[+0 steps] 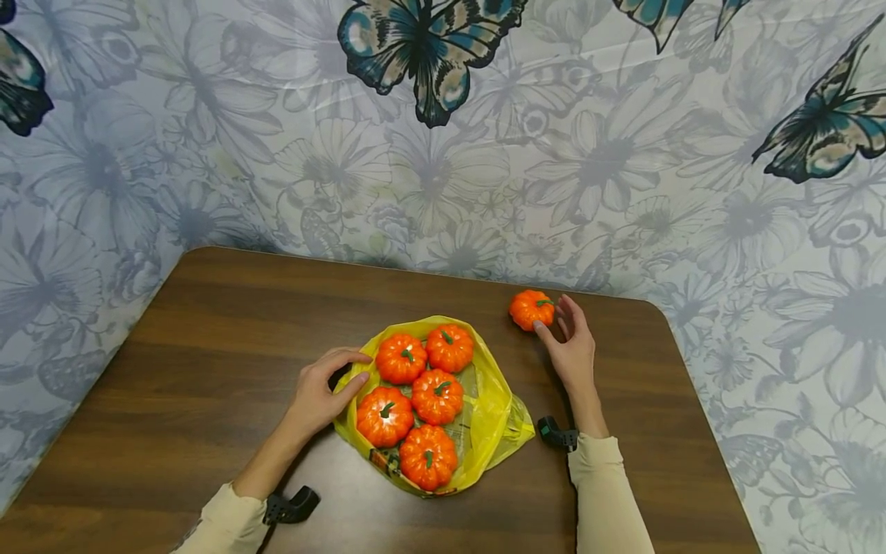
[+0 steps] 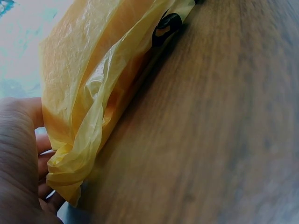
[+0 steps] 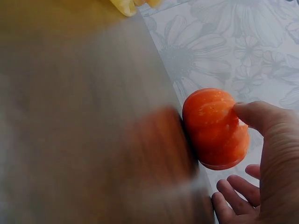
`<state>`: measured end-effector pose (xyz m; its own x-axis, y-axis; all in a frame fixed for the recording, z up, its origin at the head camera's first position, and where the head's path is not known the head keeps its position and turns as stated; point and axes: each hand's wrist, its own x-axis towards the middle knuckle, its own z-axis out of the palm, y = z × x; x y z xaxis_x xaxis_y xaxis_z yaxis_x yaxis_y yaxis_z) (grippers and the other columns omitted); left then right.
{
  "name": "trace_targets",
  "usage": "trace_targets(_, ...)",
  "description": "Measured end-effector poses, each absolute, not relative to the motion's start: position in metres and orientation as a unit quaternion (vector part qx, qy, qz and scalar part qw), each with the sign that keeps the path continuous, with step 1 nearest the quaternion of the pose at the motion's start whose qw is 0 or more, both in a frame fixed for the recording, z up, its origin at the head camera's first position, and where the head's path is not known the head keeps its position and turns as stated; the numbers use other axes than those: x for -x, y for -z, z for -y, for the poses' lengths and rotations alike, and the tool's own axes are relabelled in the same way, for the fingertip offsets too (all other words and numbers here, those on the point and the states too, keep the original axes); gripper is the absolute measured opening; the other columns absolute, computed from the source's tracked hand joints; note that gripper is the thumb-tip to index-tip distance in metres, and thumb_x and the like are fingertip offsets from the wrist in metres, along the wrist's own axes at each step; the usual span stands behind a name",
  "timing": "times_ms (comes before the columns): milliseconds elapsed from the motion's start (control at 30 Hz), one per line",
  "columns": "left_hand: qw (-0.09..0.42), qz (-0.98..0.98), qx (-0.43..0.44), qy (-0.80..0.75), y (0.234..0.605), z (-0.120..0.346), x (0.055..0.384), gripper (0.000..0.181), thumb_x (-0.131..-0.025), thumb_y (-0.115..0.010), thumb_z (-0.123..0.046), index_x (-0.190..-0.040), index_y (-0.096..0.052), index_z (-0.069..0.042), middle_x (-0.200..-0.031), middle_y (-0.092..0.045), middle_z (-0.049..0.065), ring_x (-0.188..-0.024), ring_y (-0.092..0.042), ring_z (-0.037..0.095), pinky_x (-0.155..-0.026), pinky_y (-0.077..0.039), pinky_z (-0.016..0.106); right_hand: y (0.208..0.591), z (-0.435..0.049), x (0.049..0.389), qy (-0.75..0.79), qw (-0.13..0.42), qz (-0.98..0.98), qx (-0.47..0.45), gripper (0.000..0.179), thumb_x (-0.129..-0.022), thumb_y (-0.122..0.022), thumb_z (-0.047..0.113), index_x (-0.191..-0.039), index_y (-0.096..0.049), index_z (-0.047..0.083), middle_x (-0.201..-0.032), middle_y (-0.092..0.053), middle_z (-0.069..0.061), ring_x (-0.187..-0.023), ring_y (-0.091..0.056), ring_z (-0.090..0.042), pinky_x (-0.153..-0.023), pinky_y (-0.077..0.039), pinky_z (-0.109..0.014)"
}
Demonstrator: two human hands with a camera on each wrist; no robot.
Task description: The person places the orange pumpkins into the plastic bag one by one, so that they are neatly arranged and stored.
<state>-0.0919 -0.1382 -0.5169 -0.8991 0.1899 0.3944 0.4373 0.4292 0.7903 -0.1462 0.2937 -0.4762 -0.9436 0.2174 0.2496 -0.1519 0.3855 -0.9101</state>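
A yellow plastic bag (image 1: 487, 415), its mouth spread wide, lies on the table with several small orange pumpkins (image 1: 438, 397) with green stems inside. My left hand (image 1: 321, 392) holds the bag's left rim, fingers and thumb curved over the edge; in the left wrist view, folds of the bag hide its fingertips. Near the table's far edge sits another orange pumpkin (image 1: 531, 310). My right hand (image 1: 573, 350) is just right of it, the thumb against its side. In the right wrist view the other fingers (image 3: 233, 198) are spread apart, away from this pumpkin (image 3: 216, 128).
The brown wooden table (image 1: 208, 338) has rounded far corners. Behind it hangs a pale cloth (image 1: 443, 177) printed with flowers and butterflies. A black wrist device (image 1: 292, 505) is strapped to the left wrist, another (image 1: 556, 433) to the right.
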Motion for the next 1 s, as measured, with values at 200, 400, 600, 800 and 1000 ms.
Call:
trace_targets(200,0.119,0.839,0.189,0.497,0.517,0.138,0.090,0.024,-0.089,-0.083,-0.010,-0.112,-0.078,-0.012,-0.120,-0.076,0.004,-0.119,-0.069,0.029,-0.108,-0.038,0.009,0.478,-0.294,0.152,-0.546,0.143,0.826,0.009,0.074,-0.092,-0.081,0.007,-0.156,-0.045,-0.001,-0.158,-0.048,-0.025,-0.148,-0.045,-0.041,-0.124,-0.033,-0.057)
trace_targets(400,0.116,0.841,0.183,0.496,0.515,0.137,0.088,0.024,-0.089,-0.084,-0.012,-0.112,-0.078,-0.012,-0.121,-0.076,0.004,-0.120,-0.069,0.028,-0.109,-0.038,0.010,0.474,-0.290,0.154,-0.530,0.119,0.840,0.005,0.075,-0.091,-0.083,0.009,-0.156,-0.046,-0.001,-0.159,-0.048,-0.022,-0.150,-0.044,-0.039,-0.125,-0.032,-0.055)
trace_targets(600,0.124,0.841,0.184,0.494,0.517,0.137,0.089,0.024,-0.089,-0.083,-0.012,-0.112,-0.078,-0.012,-0.120,-0.076,0.004,-0.119,-0.070,0.028,-0.108,-0.041,0.012,0.472,-0.289,0.157,-0.534,0.121,0.836,-0.010,0.074,-0.089,-0.083,0.005,-0.154,-0.047,-0.002,-0.156,-0.051,-0.023,-0.147,-0.047,-0.037,-0.122,-0.036,-0.056)
trace_targets(800,0.130,0.839,0.186,0.494,0.518,0.137,0.090,0.024,-0.088,-0.083,-0.011,-0.112,-0.078,-0.011,-0.120,-0.077,0.004,-0.118,-0.070,0.028,-0.108,-0.041,0.012,0.474,-0.291,0.157,-0.544,0.122,0.830,-0.013,0.072,-0.089,-0.083,0.004,-0.153,-0.049,-0.001,-0.157,-0.051,-0.020,-0.146,-0.049,-0.033,-0.120,-0.041,-0.043)
trace_targets(1000,0.133,0.837,0.197,0.492,0.520,0.137,0.090,0.023,-0.090,-0.082,-0.011,-0.113,-0.078,-0.011,-0.120,-0.077,0.005,-0.117,-0.070,0.029,-0.108,-0.042,0.014,0.476,-0.291,0.153,-0.547,0.126,0.828,-0.007,0.070,-0.089,-0.082,0.002,-0.152,-0.051,-0.003,-0.155,-0.052,-0.021,-0.144,-0.050,-0.037,-0.116,-0.045,-0.029)
